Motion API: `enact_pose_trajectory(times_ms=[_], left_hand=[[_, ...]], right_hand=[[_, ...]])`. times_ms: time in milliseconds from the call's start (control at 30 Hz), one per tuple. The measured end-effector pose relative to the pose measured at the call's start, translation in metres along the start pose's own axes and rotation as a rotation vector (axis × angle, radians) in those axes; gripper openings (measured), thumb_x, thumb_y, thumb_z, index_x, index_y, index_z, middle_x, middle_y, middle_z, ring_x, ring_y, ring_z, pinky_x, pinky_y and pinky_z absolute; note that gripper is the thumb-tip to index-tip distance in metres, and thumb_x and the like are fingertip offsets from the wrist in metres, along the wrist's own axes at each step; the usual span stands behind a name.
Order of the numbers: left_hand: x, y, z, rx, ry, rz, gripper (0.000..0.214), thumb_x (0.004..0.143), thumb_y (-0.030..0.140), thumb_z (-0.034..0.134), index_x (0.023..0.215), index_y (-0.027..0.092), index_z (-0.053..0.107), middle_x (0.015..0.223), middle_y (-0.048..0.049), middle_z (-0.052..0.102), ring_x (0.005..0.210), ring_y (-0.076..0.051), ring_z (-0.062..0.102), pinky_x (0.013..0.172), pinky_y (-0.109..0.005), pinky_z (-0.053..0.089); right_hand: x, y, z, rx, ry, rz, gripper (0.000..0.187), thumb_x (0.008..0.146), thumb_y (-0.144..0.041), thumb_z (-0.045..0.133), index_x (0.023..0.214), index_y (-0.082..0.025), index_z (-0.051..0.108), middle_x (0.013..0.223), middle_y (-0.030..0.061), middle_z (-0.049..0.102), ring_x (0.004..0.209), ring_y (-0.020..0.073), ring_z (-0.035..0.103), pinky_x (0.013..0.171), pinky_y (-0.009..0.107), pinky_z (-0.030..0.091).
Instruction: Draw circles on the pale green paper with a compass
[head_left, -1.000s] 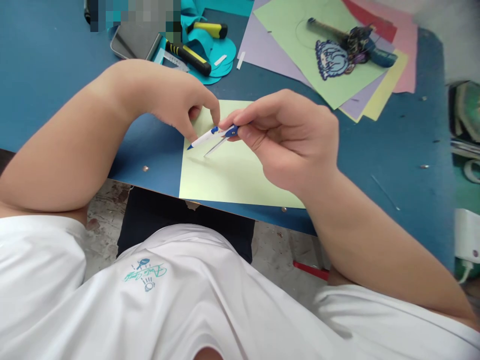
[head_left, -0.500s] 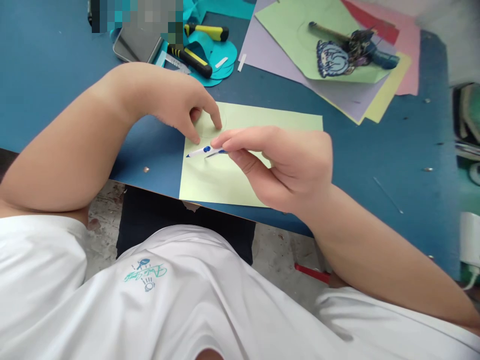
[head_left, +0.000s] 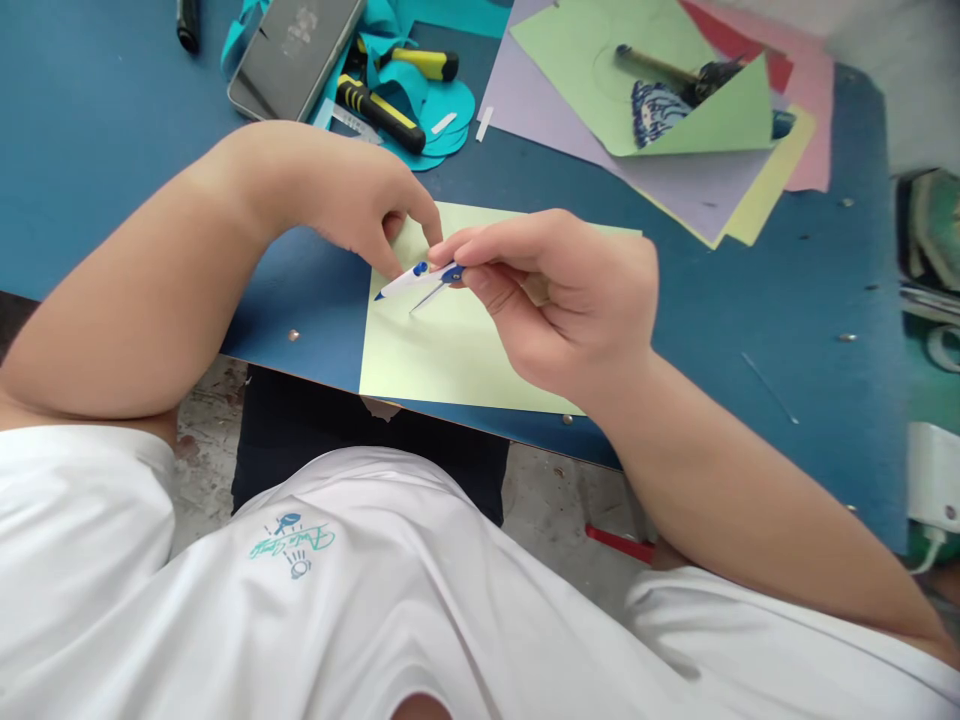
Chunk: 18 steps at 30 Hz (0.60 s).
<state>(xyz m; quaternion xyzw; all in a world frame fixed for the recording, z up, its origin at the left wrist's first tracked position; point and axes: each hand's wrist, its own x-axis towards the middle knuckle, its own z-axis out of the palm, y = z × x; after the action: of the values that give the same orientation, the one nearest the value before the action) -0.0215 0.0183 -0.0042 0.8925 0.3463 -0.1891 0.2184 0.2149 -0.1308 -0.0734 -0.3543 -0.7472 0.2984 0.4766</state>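
My right hand (head_left: 570,300) pinches the top of a white and blue drawing compass (head_left: 400,284) between thumb and fingers. Its pen leg points down to the left, and the thin metal needle leg slants beside it. Under both hands lies a pale green sheet of paper (head_left: 427,365) near the table's front edge. My left hand (head_left: 364,205) rests over the sheet's upper left part, thumb and index finger apart and holding nothing. The compass tips are close to the paper; whether they touch it I cannot tell.
On the blue table (head_left: 705,290), a phone (head_left: 296,60) and yellow-black cutters (head_left: 382,115) lie by turquoise paper pieces (head_left: 450,100). Coloured sheets (head_left: 570,100) are stacked at the upper right, one corner curled over a patterned item (head_left: 652,112). A white charger (head_left: 934,475) is at the right.
My right hand has lifted slightly and tilted the compass more steeply. At the upper right, a green sheet's corner has curled up over the patterned item. My left hand stays nearly still.
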Motion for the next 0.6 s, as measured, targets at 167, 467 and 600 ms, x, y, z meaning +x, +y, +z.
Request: enact_pose_trajectory(times_ms=[167, 467, 600], left_hand=[[-0.002, 0.002, -0.001, 0.005, -0.009, -0.013, 0.037, 0.105, 0.036, 0.088, 0.142, 0.034, 0.090, 0.105, 0.0038, 0.078, 0.082, -0.019, 0.062, 0.070, -0.034, 0.046], [-0.005, 0.008, -0.002, 0.001, -0.014, -0.032, 0.017, 0.103, 0.026, 0.088, 0.121, 0.027, 0.087, 0.105, 0.0032, 0.076, 0.080, -0.017, 0.059, 0.070, -0.033, 0.044], [-0.006, 0.008, -0.002, -0.006, -0.013, -0.023, 0.017, 0.104, 0.028, 0.089, 0.120, 0.026, 0.087, 0.105, 0.0028, 0.076, 0.081, -0.017, 0.060, 0.070, -0.034, 0.044]], right_hand=[[0.000, 0.009, -0.001, -0.050, -0.012, -0.098, 0.018, 0.124, -0.054, 0.086, 0.126, -0.037, 0.093, 0.129, 0.0039, 0.098, 0.128, 0.0366, 0.098, 0.110, 0.052, 0.086], [0.000, 0.017, 0.000, 0.008, 0.037, -0.087, 0.018, 0.124, -0.052, 0.088, 0.133, -0.037, 0.090, 0.129, 0.0047, 0.097, 0.126, 0.0359, 0.098, 0.108, 0.054, 0.088], [0.002, 0.013, 0.003, 0.016, 0.063, -0.090, 0.017, 0.124, -0.053, 0.086, 0.128, -0.036, 0.090, 0.124, 0.0045, 0.098, 0.122, 0.0344, 0.098, 0.103, 0.053, 0.088]])
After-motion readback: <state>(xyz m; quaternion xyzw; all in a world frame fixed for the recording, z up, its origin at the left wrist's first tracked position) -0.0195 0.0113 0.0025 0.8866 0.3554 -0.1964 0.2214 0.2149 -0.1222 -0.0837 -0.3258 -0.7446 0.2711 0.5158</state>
